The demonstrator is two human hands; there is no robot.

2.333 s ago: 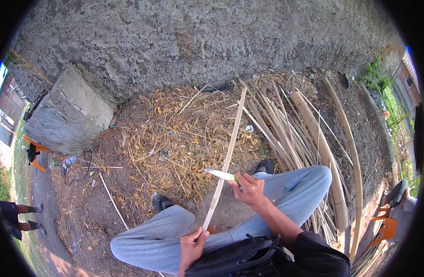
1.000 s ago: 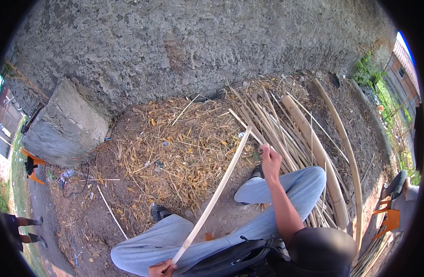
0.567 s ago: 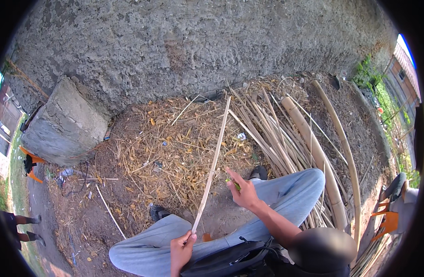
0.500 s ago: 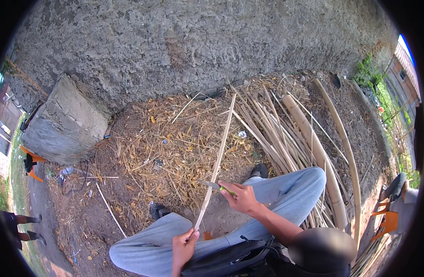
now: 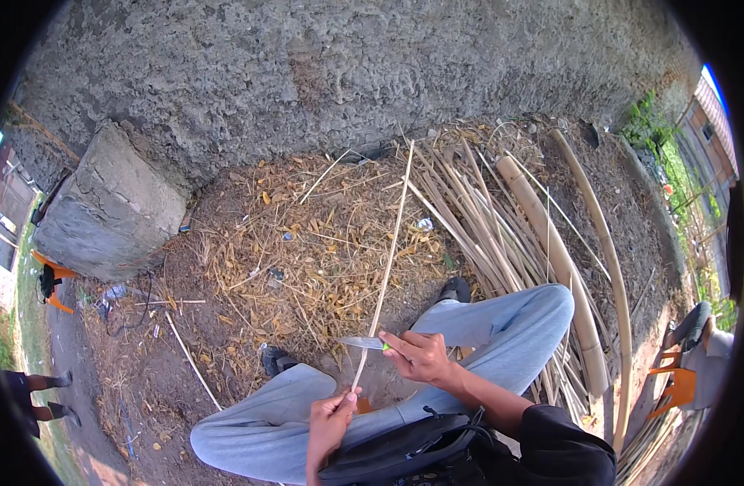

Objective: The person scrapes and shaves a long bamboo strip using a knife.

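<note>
My left hand (image 5: 331,418) is closed on the near end of a long, thin bamboo strip (image 5: 393,245), which slants up and away from me toward the wall. In my right hand (image 5: 418,355) is a knife (image 5: 361,343) with a green handle, mostly covered by my fingers. Its blade points left and lies across the strip, a short way beyond my left hand. The strip shows its narrow side. Both hands are between my spread knees, above the ground.
Split bamboo strips (image 5: 477,219) lie heaped at the right, beside a thick bamboo pole (image 5: 554,251) and a thinner curved pole (image 5: 596,227). A rough wall (image 5: 372,73) stands ahead, a concrete block (image 5: 113,211) at left. People sit or stand at both edges.
The strip has been turned from its broad face to its narrow side. My right hand has come slightly nearer with the knife, whose blade now shows more fully. My left hand has shifted slightly right.
</note>
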